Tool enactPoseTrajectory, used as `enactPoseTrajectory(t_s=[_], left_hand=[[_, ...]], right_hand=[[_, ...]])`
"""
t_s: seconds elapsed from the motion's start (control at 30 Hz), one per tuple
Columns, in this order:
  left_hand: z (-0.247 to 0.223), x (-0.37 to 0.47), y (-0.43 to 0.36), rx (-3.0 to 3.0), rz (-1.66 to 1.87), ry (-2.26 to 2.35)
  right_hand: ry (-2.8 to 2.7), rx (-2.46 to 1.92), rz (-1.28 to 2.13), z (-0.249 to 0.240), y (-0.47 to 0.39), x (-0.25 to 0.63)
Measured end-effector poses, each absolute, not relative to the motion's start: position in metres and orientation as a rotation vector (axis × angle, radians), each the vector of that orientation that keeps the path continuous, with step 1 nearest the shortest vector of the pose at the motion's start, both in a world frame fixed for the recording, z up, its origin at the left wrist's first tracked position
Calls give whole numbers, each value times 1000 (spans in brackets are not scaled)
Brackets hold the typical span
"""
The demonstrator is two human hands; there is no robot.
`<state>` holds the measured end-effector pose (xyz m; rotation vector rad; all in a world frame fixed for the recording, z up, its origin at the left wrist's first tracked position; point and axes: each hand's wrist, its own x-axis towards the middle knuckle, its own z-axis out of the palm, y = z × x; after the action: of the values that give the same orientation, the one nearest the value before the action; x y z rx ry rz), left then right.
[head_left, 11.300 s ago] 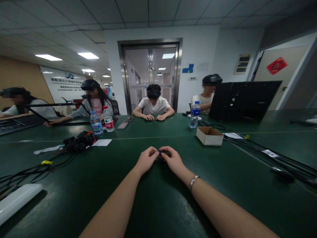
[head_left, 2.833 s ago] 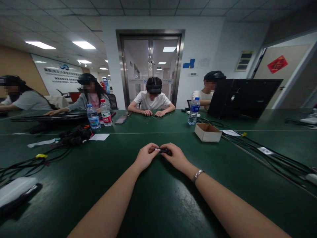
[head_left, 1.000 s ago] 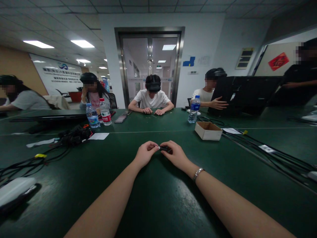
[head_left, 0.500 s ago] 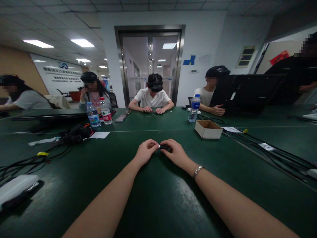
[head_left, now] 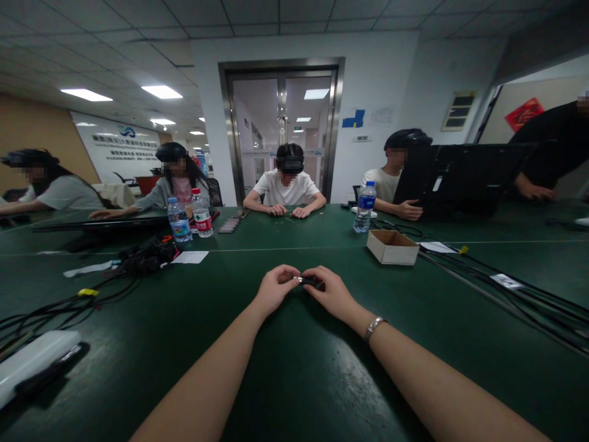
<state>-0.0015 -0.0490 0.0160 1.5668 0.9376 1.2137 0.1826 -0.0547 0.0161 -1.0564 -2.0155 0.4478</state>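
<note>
Over the green table, both hands, left and right, pinch one small black part between them.

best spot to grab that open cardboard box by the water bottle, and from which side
Probably pinch the near long wall of the cardboard box from above: it sits flat with its top open, so the thin rim is exposed. The water bottle stands behind it.

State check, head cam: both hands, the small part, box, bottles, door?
left hand: pinching the small black part
right hand: gripping the same part
small black part: held between both hands, above the table
cardboard box: open, upright
water bottles: upright, capped
glass door: shut
</note>
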Motion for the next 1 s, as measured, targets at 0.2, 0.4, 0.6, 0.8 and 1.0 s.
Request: enactPoseTrajectory(t_s=[0.2, 0.4, 0.6, 0.8, 1.0], left_hand=[[11, -2, -46, 1565, 1237, 1056], [7, -3, -44, 1607, 1118, 1195], [14, -2, -48, 1630, 1154, 1080], [22, -2, -54, 1579, 1180, 1011], [17, -3, -49, 1559, 1215, 1095]], right_hand=[[-2002, -1063, 439, 19, -56, 181], [-1993, -1065, 443, 18, -57, 181], [-1988, -1075, 443, 20, -58, 180], [-1995, -1081, 445, 18, -57, 181], [-1989, -1084, 441, 20, -57, 181]])
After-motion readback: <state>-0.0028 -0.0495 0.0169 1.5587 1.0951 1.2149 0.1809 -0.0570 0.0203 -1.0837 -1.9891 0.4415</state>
